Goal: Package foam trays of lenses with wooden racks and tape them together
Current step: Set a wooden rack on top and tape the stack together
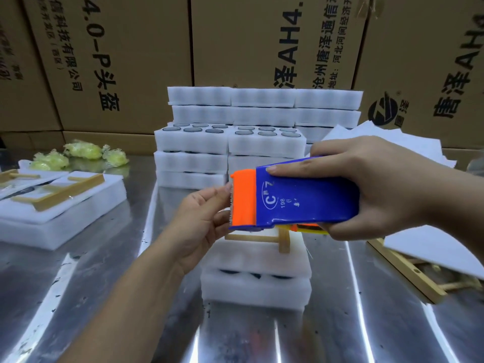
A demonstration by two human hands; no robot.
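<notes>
Right hand (379,184): wrapped round the blue tape dispenser (301,197), cutter end pointing left.
Left hand (201,221): pinching at the orange cutter edge, probably after the tape end; tape itself too clear to see.
Foam bundle (256,284): directly below both hands, wooden rack (282,241) on top, long bar running left-right like the dispenser.
Nearer: left hand.
Stacked trays (191,148): behind; top pockets each holding a dark lens (217,131).

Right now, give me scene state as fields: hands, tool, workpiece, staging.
right hand: grips blue tape dispenser from above
left hand: fingertips at its orange toothed end; tape not discernible
workpiece: foam stack beneath dispenser, wooden rack on top
behind: stacked lens trays
left: foam tray with racks
</notes>
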